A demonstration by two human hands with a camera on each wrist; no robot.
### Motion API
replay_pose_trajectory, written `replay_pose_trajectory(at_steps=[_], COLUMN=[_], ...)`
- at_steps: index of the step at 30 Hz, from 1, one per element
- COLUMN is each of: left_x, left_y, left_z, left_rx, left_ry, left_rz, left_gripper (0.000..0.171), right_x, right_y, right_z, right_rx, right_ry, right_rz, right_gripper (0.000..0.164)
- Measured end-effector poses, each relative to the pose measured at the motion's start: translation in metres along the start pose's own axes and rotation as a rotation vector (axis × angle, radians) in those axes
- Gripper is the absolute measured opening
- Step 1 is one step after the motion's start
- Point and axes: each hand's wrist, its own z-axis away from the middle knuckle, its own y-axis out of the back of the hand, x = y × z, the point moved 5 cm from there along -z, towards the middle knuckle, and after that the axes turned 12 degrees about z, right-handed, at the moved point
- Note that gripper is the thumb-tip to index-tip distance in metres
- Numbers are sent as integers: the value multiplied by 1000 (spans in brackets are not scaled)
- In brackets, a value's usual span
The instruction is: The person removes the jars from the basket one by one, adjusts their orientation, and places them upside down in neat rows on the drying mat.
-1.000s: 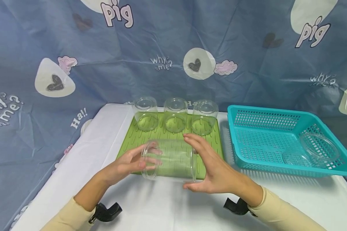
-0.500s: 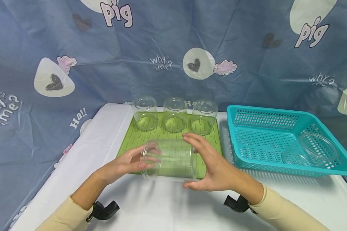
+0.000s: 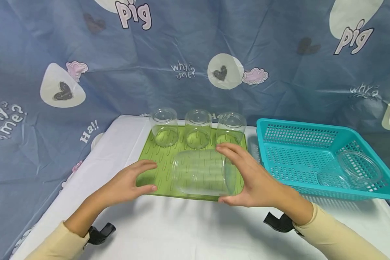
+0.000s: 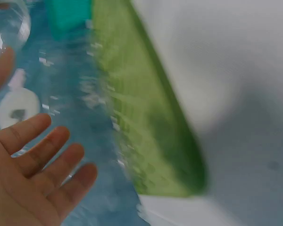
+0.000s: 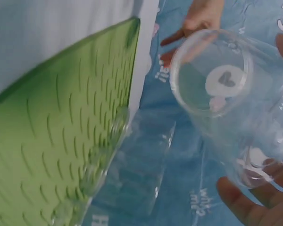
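Note:
In the head view, a clear cup (image 3: 198,173) lies on its side in the air over the green ridged mat (image 3: 156,162). My right hand (image 3: 256,182) grips it round its right end, thumb below and fingers above. The right wrist view shows the cup's round mouth pointing away from that hand (image 5: 262,205). Apart from the cup, to its left, my left hand (image 3: 123,184) hovers with fingers and thumb spread, holding nothing. Its fingers are extended in the left wrist view, which is blurred.
Three clear cups, left (image 3: 164,126), middle (image 3: 197,128) and right (image 3: 231,122), stand upside down along the mat's back edge. A turquoise basket (image 3: 305,124) at the right contains another clear cup (image 3: 331,177). A blue patterned cloth (image 3: 133,86) hangs behind.
My left hand has let go of the cup's left end and moved off to the left. With the cup in its grip, my right hand has shifted slightly right and up.

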Motion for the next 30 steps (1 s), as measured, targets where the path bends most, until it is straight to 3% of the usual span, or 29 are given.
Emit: replay_pose_trajectory(at_steps=[3, 8, 13, 21, 30], left_x=[-14, -34, -46, -52, -56], left_y=[1, -2, -3, -6, -12], left_z=[3, 8, 10, 10, 8], left_rx=[-8, -56, -57, -83, -103], left_ry=[45, 59, 82, 114, 99], left_rz=[-173, -291, -303, -308, -310], left_gripper=[56, 48, 46, 45, 42], right_x=[5, 12, 14, 16, 17], right_y=[4, 12, 23, 36, 44], right_z=[-2, -7, -12, -14, -18], right_rx=[-57, -111, -136, -162, -187], right_ry=[-30, -28, -2, 3, 50], right_rz=[55, 141, 194, 241, 277], right_gripper=[112, 112, 111, 110, 111])
